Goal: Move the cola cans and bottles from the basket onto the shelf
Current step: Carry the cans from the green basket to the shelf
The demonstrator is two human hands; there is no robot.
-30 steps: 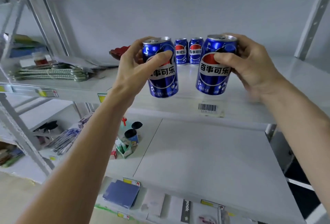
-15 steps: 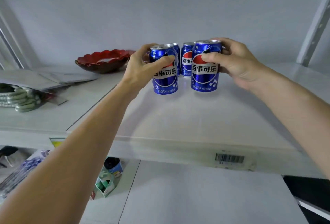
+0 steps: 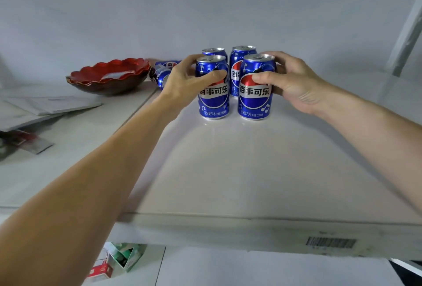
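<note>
— What was the biggest thing in view?

— The white shelf [image 3: 251, 171], with a barcode label [image 3: 330, 242] on its front edge. Both bare forearms reached over it toward the back.

— And on the left of it?

— A red scalloped bowl [image 3: 109, 75] stood there, with flat papers [image 3: 50, 105] lying in front of it.

— How were the hands?

— The left hand [image 3: 182, 82] was curled round the left front can [image 3: 213, 87], thumb across its face. The right hand [image 3: 290, 82] gripped the right front can [image 3: 255, 87] the same way. Both cans stood upright on the shelf, just beside each other.

— Any more cans?

— Two back cans [image 3: 242, 57] stood upright directly behind the front pair, making a square of four. Another can [image 3: 163, 73] lay tilted on its side between the bowl and the left hand, partly hidden by that hand.

— Anything smaller?

— Below the shelf's edge, small green-and-white boxes [image 3: 124, 257] and a red packet [image 3: 100, 271] sat on a lower level.
</note>
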